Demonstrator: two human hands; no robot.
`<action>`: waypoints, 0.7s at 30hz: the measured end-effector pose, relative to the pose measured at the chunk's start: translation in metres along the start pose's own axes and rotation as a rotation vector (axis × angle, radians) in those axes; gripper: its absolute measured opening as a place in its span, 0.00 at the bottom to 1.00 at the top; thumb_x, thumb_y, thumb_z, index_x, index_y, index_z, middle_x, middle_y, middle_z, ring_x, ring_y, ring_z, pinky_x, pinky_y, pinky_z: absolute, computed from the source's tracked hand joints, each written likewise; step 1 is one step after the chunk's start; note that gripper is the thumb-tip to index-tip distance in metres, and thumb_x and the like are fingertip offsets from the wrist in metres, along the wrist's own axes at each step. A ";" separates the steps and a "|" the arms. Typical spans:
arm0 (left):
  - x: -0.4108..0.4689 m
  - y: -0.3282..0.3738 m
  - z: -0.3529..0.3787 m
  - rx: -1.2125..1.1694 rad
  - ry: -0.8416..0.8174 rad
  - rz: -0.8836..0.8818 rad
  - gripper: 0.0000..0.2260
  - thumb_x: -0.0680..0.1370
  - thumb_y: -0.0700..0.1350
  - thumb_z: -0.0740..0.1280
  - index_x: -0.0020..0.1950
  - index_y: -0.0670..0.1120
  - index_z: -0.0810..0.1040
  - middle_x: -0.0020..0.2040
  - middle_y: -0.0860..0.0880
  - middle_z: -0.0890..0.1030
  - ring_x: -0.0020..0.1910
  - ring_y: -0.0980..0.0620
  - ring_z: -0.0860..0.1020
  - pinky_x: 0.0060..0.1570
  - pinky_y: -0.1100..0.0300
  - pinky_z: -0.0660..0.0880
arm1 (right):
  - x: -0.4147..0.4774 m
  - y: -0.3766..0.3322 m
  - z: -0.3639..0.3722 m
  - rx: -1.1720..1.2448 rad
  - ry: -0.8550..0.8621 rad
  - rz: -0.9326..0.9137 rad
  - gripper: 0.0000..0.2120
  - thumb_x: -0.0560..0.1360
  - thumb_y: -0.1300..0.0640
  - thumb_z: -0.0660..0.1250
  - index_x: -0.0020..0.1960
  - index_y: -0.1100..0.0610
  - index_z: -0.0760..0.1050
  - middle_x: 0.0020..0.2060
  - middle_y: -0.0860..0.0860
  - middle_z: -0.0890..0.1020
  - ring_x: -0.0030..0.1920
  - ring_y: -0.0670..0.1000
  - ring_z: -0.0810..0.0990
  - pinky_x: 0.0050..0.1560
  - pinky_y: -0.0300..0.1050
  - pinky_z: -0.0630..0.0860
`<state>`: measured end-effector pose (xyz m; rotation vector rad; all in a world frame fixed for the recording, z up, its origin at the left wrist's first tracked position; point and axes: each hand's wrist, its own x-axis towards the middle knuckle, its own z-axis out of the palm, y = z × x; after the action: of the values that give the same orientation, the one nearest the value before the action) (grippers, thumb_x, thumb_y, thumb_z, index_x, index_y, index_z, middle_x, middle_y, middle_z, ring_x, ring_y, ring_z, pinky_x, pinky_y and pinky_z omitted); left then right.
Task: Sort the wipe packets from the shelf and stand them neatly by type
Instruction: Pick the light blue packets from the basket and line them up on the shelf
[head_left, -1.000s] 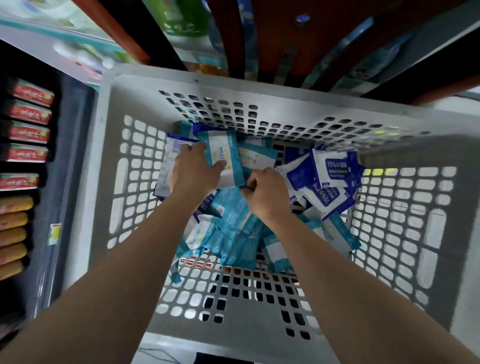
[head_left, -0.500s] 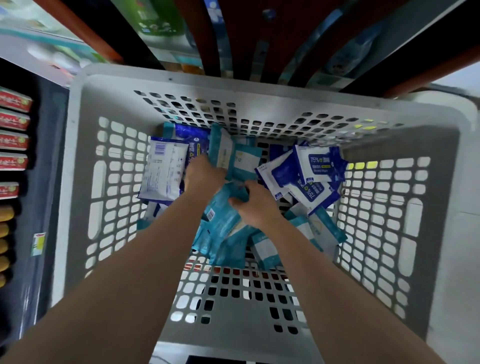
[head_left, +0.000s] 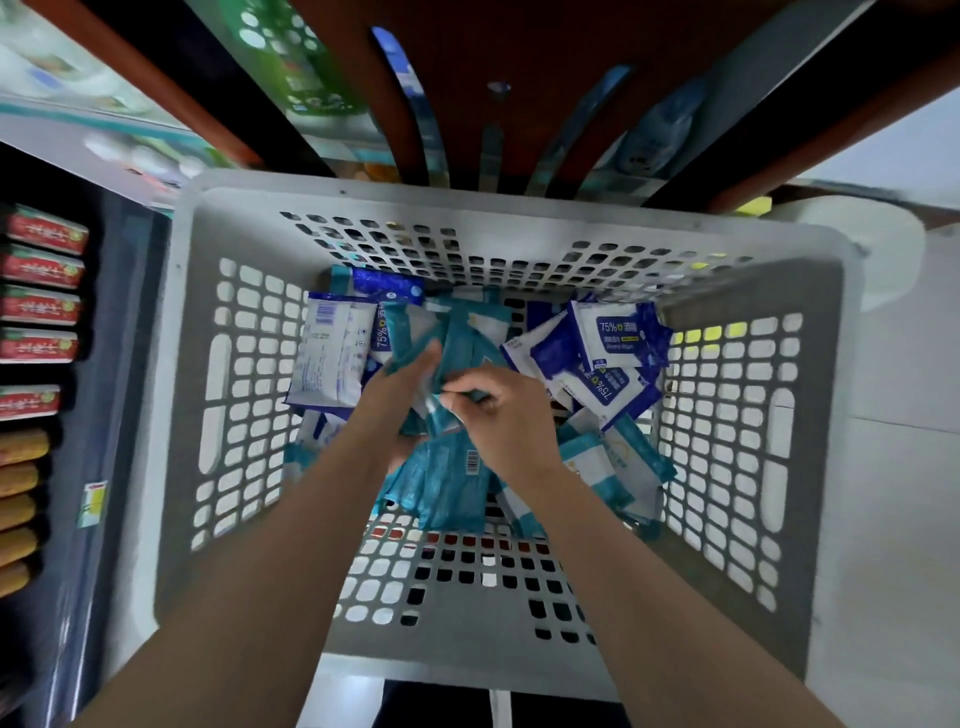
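Dark shelf stood at left w/ red boxes & yellow packs; red-brown shelf boards were above; pale floor at right.

Grey perforated basket, teal wipe packets and blue-and-white wipe packets in a heap inside.

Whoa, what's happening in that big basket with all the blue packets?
A person is sorting wipe packets inside a grey basket. The left hand and the right hand both grip a bunch of teal packets in the middle, gathering them together. Dark blue packets lie heaped on the right side, a white packet leans by the left wall, and loose teal packets lie under the hands. The sorting looks only partly done.
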<state>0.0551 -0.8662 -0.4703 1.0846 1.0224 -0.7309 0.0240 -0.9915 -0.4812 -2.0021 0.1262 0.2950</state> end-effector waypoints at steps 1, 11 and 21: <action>0.001 -0.001 -0.001 0.012 0.053 0.012 0.20 0.75 0.53 0.69 0.61 0.43 0.77 0.51 0.43 0.83 0.46 0.45 0.82 0.41 0.52 0.80 | 0.000 0.000 -0.003 0.039 -0.015 0.052 0.02 0.72 0.60 0.72 0.45 0.58 0.83 0.40 0.49 0.84 0.39 0.44 0.80 0.43 0.42 0.78; -0.013 -0.028 -0.014 0.276 0.104 -0.071 0.07 0.79 0.41 0.65 0.56 0.42 0.75 0.42 0.45 0.80 0.39 0.46 0.78 0.35 0.53 0.76 | -0.005 0.034 -0.092 0.020 0.198 0.561 0.03 0.80 0.57 0.60 0.48 0.55 0.71 0.36 0.48 0.74 0.36 0.51 0.75 0.34 0.45 0.72; -0.007 -0.102 0.049 1.187 -0.323 0.048 0.19 0.78 0.39 0.65 0.69 0.43 0.69 0.63 0.48 0.75 0.57 0.50 0.75 0.53 0.61 0.71 | -0.054 0.088 -0.094 -0.652 -0.226 0.561 0.12 0.77 0.60 0.60 0.60 0.58 0.74 0.56 0.57 0.77 0.55 0.58 0.75 0.49 0.47 0.72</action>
<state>-0.0221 -0.9454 -0.4942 1.8839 0.1991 -1.4863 -0.0335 -1.1163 -0.5052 -2.5237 0.5023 1.0239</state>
